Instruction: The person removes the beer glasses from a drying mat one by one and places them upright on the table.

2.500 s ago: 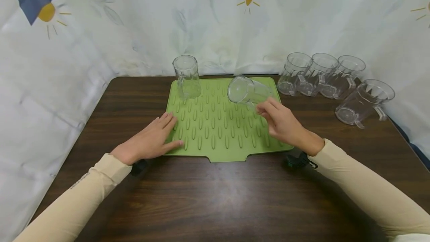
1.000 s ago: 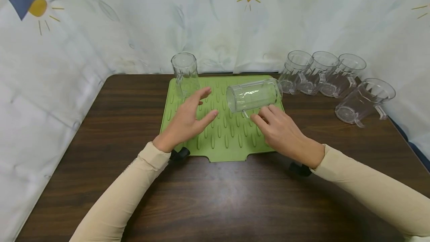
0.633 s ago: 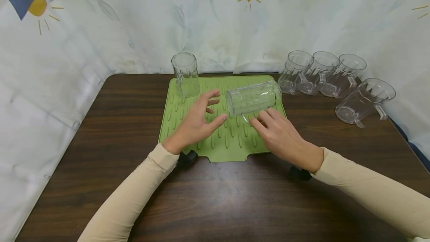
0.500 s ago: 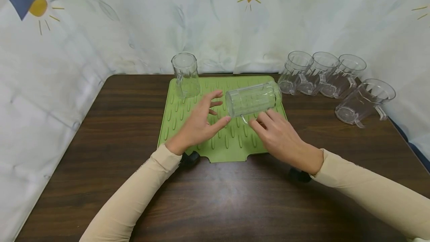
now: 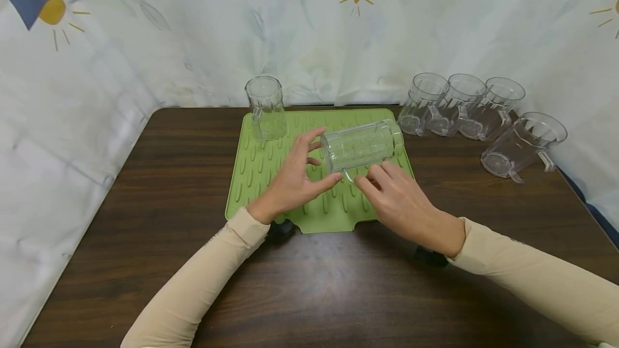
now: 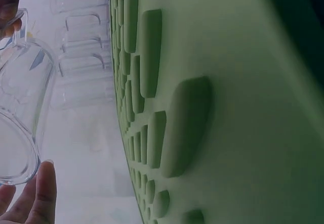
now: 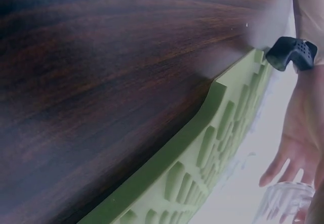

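Observation:
A clear mug [image 5: 360, 146] lies on its side in the air above a green ribbed mat [image 5: 329, 224]. My right hand [image 5: 401, 197] grips its handle from the near side with curled fingers. Spread fingers of my left hand [image 5: 297, 176] reach around the mug's left end, thumb low and fingers high. In the left wrist view, a fingertip [image 6: 46, 171] meets the edge of the mug [image 6: 38, 82], or very nearly so. The right wrist view has the left hand [image 7: 298, 148] beside the mug [image 7: 286, 201].
Another clear mug [image 5: 267, 111] stands at the mat's back left corner. On the dark wooden table [image 5: 329, 289], several clear mugs [image 5: 464, 106] stand back right, one mug [image 5: 522, 146] nearer the right edge. A patterned white cloth [image 5: 208, 42] hangs behind.
My left hand has left the mat's left edge and moved right to the mug's end. The held mug has turned more sideways and shifted slightly nearer; the right hand keeps its handle.

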